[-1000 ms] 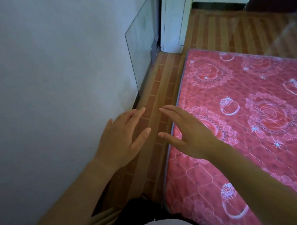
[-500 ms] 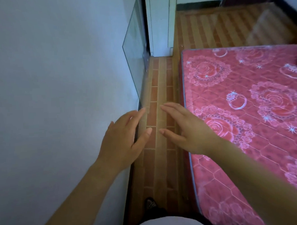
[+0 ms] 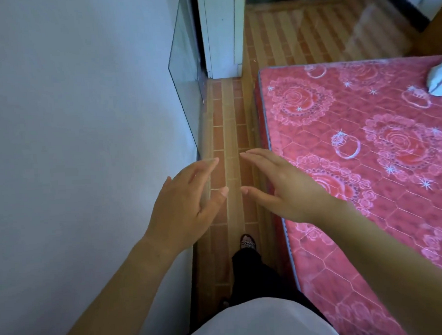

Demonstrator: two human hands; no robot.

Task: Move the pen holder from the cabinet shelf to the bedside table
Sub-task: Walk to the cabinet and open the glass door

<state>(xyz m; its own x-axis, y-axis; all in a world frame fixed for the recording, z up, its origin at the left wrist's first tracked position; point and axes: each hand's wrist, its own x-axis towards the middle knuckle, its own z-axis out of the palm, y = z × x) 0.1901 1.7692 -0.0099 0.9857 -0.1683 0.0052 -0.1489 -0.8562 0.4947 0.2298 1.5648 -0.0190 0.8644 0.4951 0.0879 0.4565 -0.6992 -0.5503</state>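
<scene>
Your left hand [image 3: 183,207] and right hand [image 3: 283,190] hover side by side, fingers spread and empty (thumbs nearly facing each other), over the brick-patterned floor [image 3: 228,131]. A white wall [image 3: 73,123] runs on your left, a pink floral mattress [image 3: 366,161] on your right. The pen holder is out of view.
</scene>
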